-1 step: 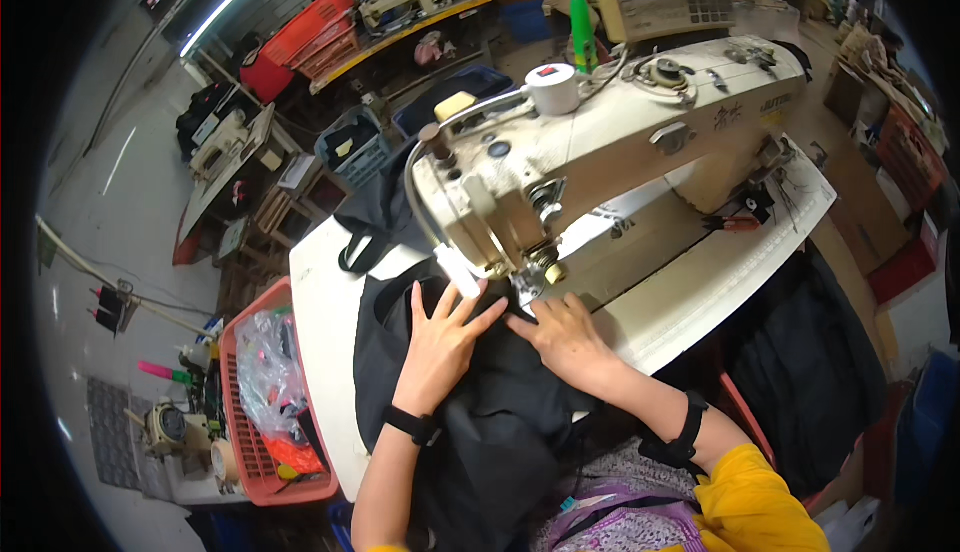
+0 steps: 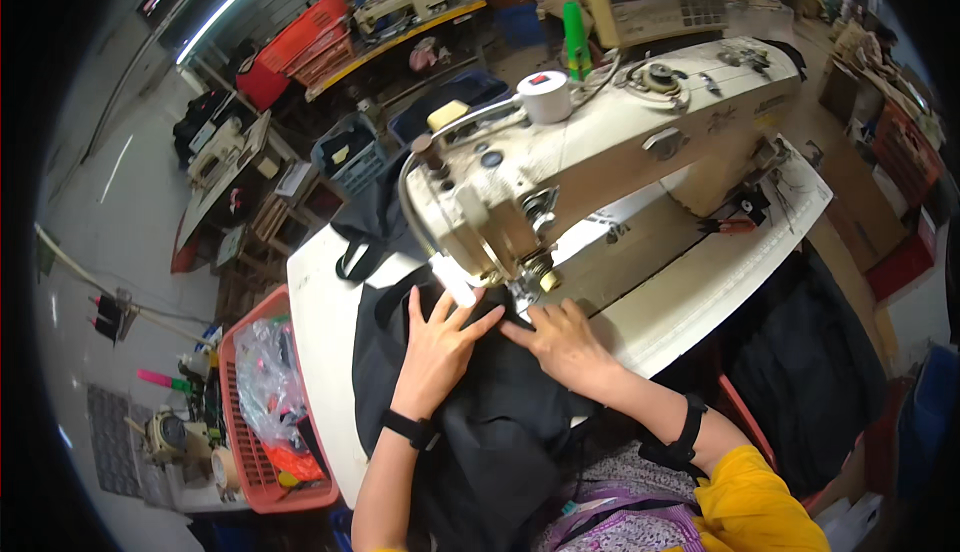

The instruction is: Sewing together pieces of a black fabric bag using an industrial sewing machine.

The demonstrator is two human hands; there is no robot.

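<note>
Black cloth [image 2: 470, 432] lies under the needle end of a cream sewing machine [image 2: 600, 167] and drapes toward my lap. My left hand [image 2: 437, 347] rests flat on it, fingers spread, with the fingertips just left of the presser foot [image 2: 521, 297]. On the right side of the foot, my right hand [image 2: 568, 344] presses on the cloth's edge. Its thumb points left, apart from the slightly bent fingers. The stitching point is partly hidden by the machine head and my fingertips.
A pink basket [image 2: 250, 457] with plastic bags stands left of the white table [image 2: 318, 342]. Red-handled snips [image 2: 735, 225] lie near the machine's base. A control box [image 2: 655, 4] sits behind. More dark cloth [image 2: 800, 372] hangs at the right.
Both hands keep nearly the same place on the cloth. The whole view has shifted slightly, and the red figure on the control box display looks different.
</note>
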